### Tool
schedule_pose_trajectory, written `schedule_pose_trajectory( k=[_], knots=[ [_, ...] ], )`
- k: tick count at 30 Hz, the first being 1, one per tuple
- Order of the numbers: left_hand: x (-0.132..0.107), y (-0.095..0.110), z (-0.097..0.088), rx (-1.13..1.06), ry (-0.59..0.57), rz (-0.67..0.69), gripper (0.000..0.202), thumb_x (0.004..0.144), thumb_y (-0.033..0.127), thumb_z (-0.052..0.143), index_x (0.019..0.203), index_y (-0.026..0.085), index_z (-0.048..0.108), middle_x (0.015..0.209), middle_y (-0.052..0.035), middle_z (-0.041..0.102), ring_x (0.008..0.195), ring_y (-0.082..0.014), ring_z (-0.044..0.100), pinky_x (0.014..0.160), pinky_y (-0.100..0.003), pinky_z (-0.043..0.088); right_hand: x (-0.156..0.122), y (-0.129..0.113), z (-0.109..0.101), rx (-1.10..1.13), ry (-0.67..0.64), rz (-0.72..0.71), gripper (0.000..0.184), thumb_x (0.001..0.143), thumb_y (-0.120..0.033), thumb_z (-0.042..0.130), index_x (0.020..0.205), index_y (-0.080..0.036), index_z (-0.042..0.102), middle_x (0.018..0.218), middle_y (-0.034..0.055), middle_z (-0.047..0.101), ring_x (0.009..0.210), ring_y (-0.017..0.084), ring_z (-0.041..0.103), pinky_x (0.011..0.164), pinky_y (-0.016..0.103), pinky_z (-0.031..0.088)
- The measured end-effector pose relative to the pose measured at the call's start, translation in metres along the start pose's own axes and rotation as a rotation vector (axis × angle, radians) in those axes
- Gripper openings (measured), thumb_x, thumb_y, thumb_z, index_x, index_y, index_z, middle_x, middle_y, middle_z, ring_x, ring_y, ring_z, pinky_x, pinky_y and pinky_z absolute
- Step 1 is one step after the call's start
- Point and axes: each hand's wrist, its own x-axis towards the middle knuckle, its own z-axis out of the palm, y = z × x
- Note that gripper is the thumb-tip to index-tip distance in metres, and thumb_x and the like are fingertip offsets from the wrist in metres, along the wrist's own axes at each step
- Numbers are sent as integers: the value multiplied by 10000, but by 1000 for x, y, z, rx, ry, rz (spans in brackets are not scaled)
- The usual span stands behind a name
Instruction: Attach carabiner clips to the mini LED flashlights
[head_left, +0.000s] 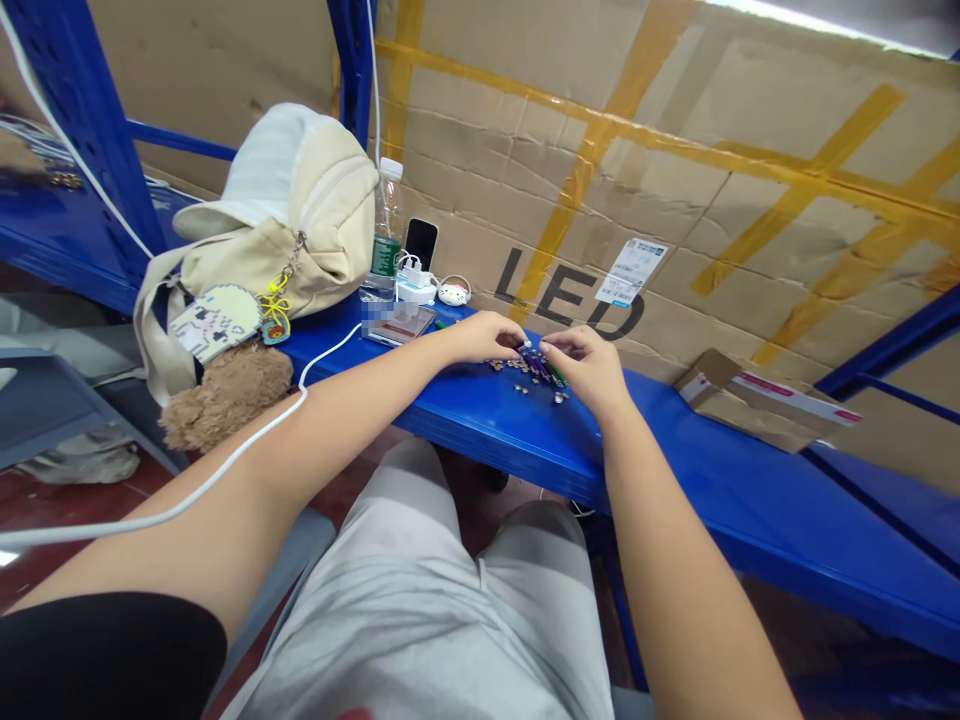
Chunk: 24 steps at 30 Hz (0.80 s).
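My left hand (491, 337) is over the blue shelf (495, 412), its fingertips pinched together at a small pile of purple and green slim pieces (537, 366). Facing it from the right, my right hand (591, 368) has its thumb and fingers drawn in close at the same pile. Whatever sits between the fingertips of either hand is too small to make out. Several small shiny metal-looking bits (559, 397) lie just in front of the pile. More brownish bits (495, 365) are scattered below my left hand.
A cream backpack (330, 210) with a pale cap (262, 160) stands at the left. Near it are a water bottle (386, 225), a phone (421, 242), a charger (415, 287) and a flat case (401, 325). A white cable (300, 400) crosses my left arm. An open cardboard box (757, 405) lies right.
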Motion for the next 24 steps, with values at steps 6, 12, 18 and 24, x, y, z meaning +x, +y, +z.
schedule_pose_trajectory(
  k=[6, 12, 18, 24],
  knots=[
    [-2, 5, 2, 26, 18, 108, 255, 788, 126, 583, 1017, 123, 694, 963, -43, 726, 883, -139, 653, 765, -212, 455, -5, -5, 7, 48, -27, -172, 126, 774, -286, 665, 855, -209, 724, 793, 28, 593, 759, 160, 579, 698, 315, 492],
    [0, 4, 2, 58, 50, 161, 252, 801, 182, 617, 1036, 132, 691, 987, -49, 723, 900, -146, 652, 789, -219, 454, -6, -5, 5, -26, 17, -240, 139, 802, -267, 637, 900, -219, 724, 781, 37, 583, 805, 186, 586, 716, 328, 498],
    [0, 2, 2, 97, 75, 179, 224, 811, 185, 611, 1012, 138, 696, 982, -54, 724, 907, -149, 655, 799, -228, 461, -7, -6, 1, -94, 25, -222, 198, 789, -296, 630, 962, -225, 697, 795, 35, 604, 755, 183, 579, 730, 339, 478],
    [2, -1, 2, 171, 118, 241, 248, 793, 105, 608, 1025, 134, 692, 1037, -77, 711, 970, -154, 646, 872, -252, 466, -8, 12, -5, -318, -143, -62, 157, 768, -301, 636, 868, -210, 715, 838, 57, 639, 815, 208, 574, 785, 353, 457]
  ],
)
